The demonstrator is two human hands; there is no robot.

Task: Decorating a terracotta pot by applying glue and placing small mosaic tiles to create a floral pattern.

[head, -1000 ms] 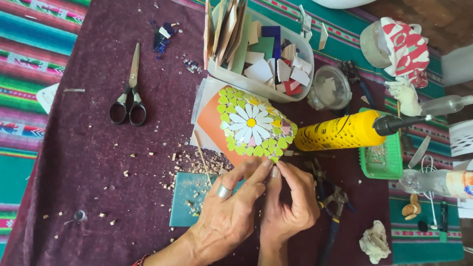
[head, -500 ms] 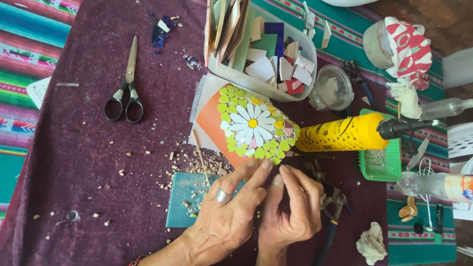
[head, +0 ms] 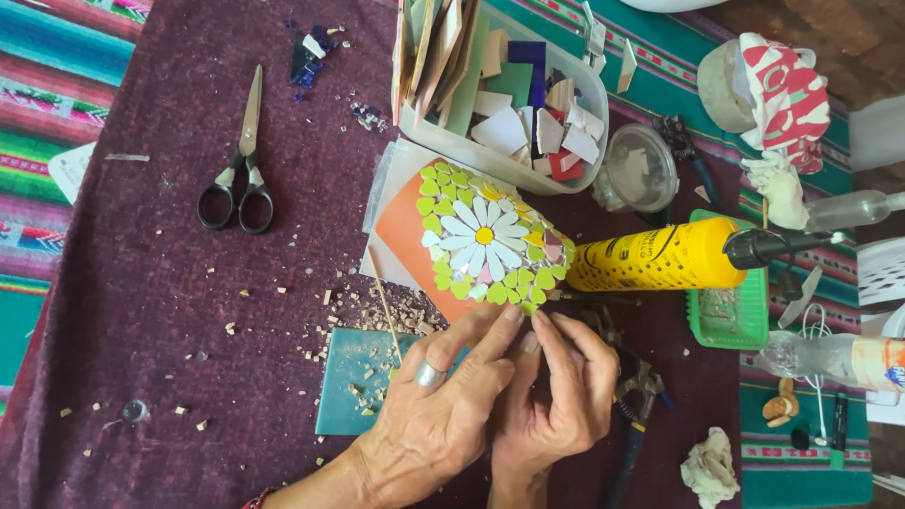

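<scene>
Both hands, left [head: 438, 415] & right [head: 556, 396], fingers pinched together at near edge of mosaic pot [head: 481, 247]; pinched item too small to tell. Glue bottle [head: 660, 256] just right.

yellow glue bottle [head: 660, 256], lying right of centre

Bright even daylight, soft short shadows; sharp centre, slight blur and stretching at edges

Scissors [head: 238, 165] left of pot [head: 471, 240], glue bottle [head: 660, 255] right.
</scene>
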